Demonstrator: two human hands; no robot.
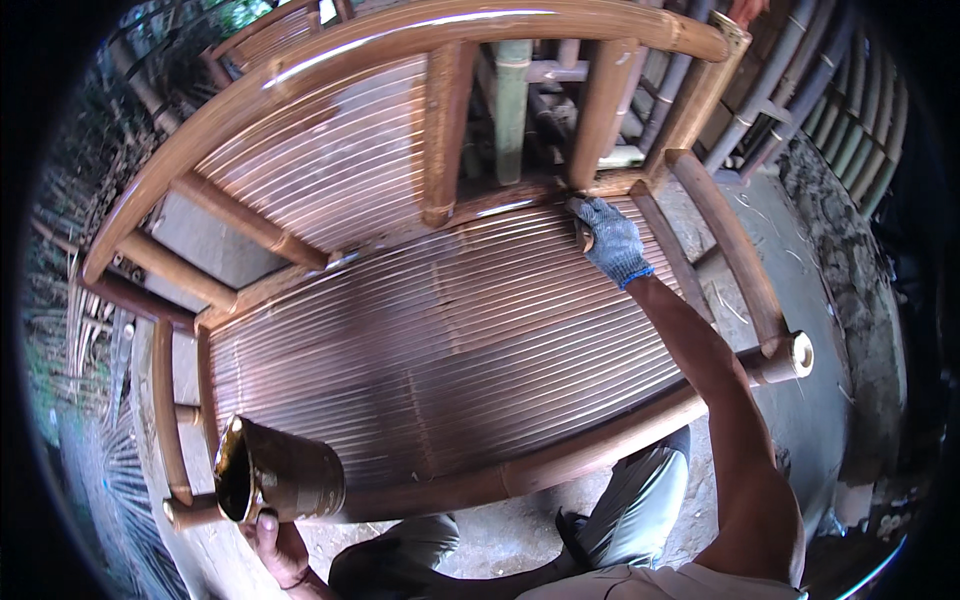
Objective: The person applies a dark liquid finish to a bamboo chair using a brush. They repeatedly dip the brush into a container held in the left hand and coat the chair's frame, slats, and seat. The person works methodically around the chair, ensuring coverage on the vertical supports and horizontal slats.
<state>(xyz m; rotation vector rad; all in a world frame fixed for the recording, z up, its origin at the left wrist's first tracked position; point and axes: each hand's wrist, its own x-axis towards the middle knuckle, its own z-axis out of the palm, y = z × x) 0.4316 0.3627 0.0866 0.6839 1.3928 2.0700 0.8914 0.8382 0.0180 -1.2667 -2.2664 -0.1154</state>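
My left hand point(275, 548) grips a stained metal can point(295, 472) near its base, thumb against its side. The can tilts with its mouth to the left, and dark glossy liquid coats its inside. At the back of the bamboo bench point(510, 300), my right hand point(608, 238) wears a grey knit glove with a blue cuff. It is closed around what looks like a paintbrush point(586, 240); only a bit of tan wooden handle shows. This hand is at the seat's rear edge, below an upright of the backrest. The slatted seat shines with a wet-looking brown coat.
Thick bamboo armrests point(735, 255) flank the seat, and a curved top rail point(400, 40) crosses behind. Bamboo poles point(790, 80) lean at the back right near a rough stone wall point(840, 230). A second bamboo seat point(275, 40) stands behind.
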